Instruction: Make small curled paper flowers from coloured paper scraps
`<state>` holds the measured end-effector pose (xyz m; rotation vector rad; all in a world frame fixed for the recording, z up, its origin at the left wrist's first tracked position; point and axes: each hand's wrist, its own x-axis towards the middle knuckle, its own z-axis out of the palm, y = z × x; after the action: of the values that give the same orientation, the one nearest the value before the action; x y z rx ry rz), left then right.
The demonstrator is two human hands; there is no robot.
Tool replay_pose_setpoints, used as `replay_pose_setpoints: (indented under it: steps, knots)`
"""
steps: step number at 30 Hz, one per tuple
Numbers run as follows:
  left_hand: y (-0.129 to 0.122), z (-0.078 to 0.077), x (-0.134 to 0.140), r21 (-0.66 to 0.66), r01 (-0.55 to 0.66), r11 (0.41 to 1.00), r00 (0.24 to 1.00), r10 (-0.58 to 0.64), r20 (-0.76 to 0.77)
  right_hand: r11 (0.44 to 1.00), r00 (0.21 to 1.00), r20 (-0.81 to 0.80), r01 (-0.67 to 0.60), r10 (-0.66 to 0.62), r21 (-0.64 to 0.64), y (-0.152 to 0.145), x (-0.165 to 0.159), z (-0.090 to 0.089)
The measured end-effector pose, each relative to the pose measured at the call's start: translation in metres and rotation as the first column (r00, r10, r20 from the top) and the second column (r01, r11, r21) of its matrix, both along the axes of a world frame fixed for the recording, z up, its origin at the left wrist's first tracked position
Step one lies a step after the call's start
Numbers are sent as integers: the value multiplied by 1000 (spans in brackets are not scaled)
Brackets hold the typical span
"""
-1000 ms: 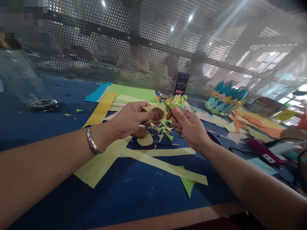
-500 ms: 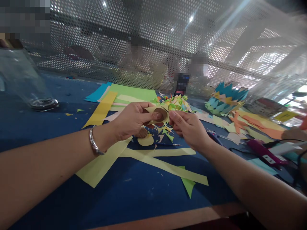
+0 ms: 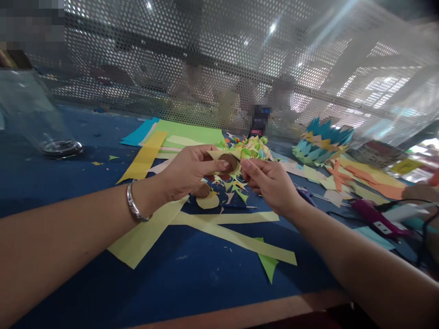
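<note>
My left hand (image 3: 190,171) is closed, its thumb pressing a round brown disc (image 3: 231,161) against a piece of pale yellow paper (image 3: 215,156). My right hand (image 3: 269,180) is closed in a pinch at the paper's right edge. A thin dark edge shows by its fingertips, too small to name. Beneath the hands lie many small paper scraps (image 3: 236,185) and a rounded pale yellow piece (image 3: 208,201). Closer to me, pale yellow paper strips (image 3: 247,240) cross one another, and a larger pale yellow sheet (image 3: 137,246) lies under my left wrist.
A glass jar (image 3: 44,119) stands at the left. Behind my hands are green sheets (image 3: 192,130) and a yellow strip (image 3: 146,155). To the right sit a spiky layered paper piece (image 3: 324,141), orange scraps (image 3: 370,176), a purple power strip (image 3: 377,219) with cables, and another person's hand (image 3: 421,192).
My hands hold nearly the same pose. The disc and paper have turned slightly between my fingers, and the view has shifted a little.
</note>
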<state>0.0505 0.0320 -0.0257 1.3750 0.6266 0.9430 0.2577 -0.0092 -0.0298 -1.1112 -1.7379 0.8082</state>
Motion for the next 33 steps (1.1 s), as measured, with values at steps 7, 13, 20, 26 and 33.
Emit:
replay_pose_setpoints:
  steps: [7,13,20,26,33]
  knots:
    - [0,2,-1,44,-32,999,999,33,-13,1000,1000,20,19,-19,11,-1,0,1]
    - [-1,0,0,60,-42,997,999,44,-32,1000,1000,15,28,-28,2,-2,0,2]
    - [0,3,-1,154,-88,984,993,98,-58,1000,999,36,21,-21,4,-2,0,3]
    - [1,1,-3,184,-102,978,990,118,-75,1000,998,53,26,-26,0,-1,2,2]
    - [1,0,-2,139,-69,988,995,78,-66,1000,998,56,27,-26,-5,-4,0,5]
